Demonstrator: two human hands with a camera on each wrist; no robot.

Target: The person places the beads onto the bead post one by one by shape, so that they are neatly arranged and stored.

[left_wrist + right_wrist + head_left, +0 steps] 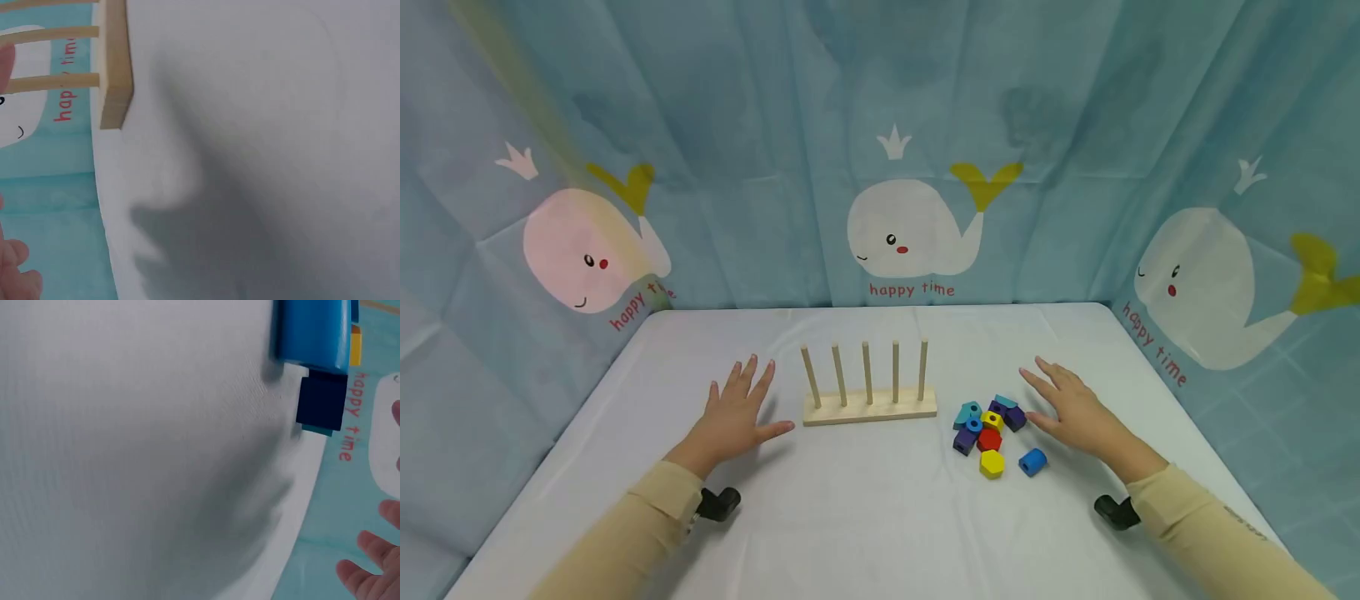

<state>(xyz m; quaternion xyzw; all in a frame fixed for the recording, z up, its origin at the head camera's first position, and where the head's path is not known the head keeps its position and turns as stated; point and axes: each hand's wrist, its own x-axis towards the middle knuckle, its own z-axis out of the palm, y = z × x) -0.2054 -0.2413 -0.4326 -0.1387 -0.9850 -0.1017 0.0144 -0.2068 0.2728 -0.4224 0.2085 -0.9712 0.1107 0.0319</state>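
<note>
A wooden rack with several upright pegs [870, 410] stands near the middle of the table, its pegs bare. My left hand [733, 417] hovers just left of it, fingers spread and holding nothing. To the rack's right lies a cluster of coloured beads: a red bead [989, 440], a yellow hexagonal bead [992, 464], a dark purple cube [964, 442] and several others. One blue cylinder bead [1032, 462] sits slightly apart; it looms large in the right wrist view [312, 334]. My right hand [1078, 417] is spread beside the cluster's right side, holding nothing.
A white cloth [865, 517] covers the table. Pale blue curtains printed with whales [917, 229] enclose its back and both sides. Each wrist carries a black camera mount, one at the left cuff [721, 504] and one at the right cuff [1117, 512].
</note>
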